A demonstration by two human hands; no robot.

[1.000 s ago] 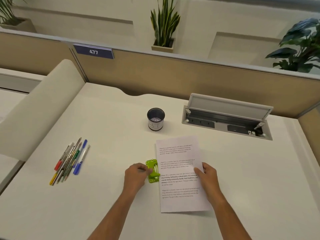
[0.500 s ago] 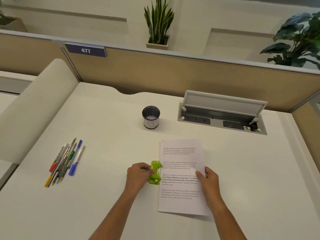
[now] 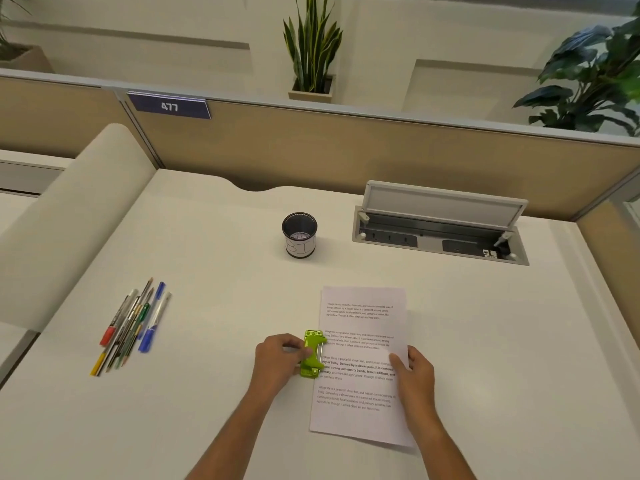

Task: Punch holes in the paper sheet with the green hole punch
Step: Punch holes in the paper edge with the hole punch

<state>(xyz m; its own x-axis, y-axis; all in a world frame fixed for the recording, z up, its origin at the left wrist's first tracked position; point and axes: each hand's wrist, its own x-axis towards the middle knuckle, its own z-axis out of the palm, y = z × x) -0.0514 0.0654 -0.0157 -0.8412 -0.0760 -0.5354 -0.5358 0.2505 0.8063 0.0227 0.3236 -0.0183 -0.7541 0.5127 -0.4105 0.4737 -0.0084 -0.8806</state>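
Left side: a cream padded partition roll [image 3: 69, 220] runs along the left edge of the white desk [image 3: 207, 393].
Pens: a loose bundle of pens and pencils [image 3: 133, 327] with red, blue, green and yellow ends lies on the desk, well left of the hands.
Number plate: a dark blue plate reading 477 [image 3: 169, 106] sits on the top of the tan divider wall.
Left hand: the left hand [image 3: 277, 362] grips the left side of the punch, with its fingers curled round it.
Task tool: the small bright green plastic hole punch [image 3: 313, 353] stands on the desk at the sheet's left edge, about halfway down, and its right side overlaps the margin.
Cup: a dark round cup with a white label [image 3: 299, 235] stands upright behind the punch, apart from it.
Plant: a tall spiky green plant in a pale box pot [image 3: 311, 46] is behind the divider.
Task sheet: the white paper sheet with printed paragraphs [image 3: 363, 313] lies flat on the desk between the two hands.
Right hand: the right hand [image 3: 415, 372] lies on the sheet's right edge with loose fingers and the thumb on the printed face, pressing it down and grasping nothing.
Cable box: a grey recessed socket box with its lid raised [image 3: 440, 230] is set into the desk behind the sheet to the right.
Far right: a dark broad-leaved plant [image 3: 595, 74] is beyond the divider.
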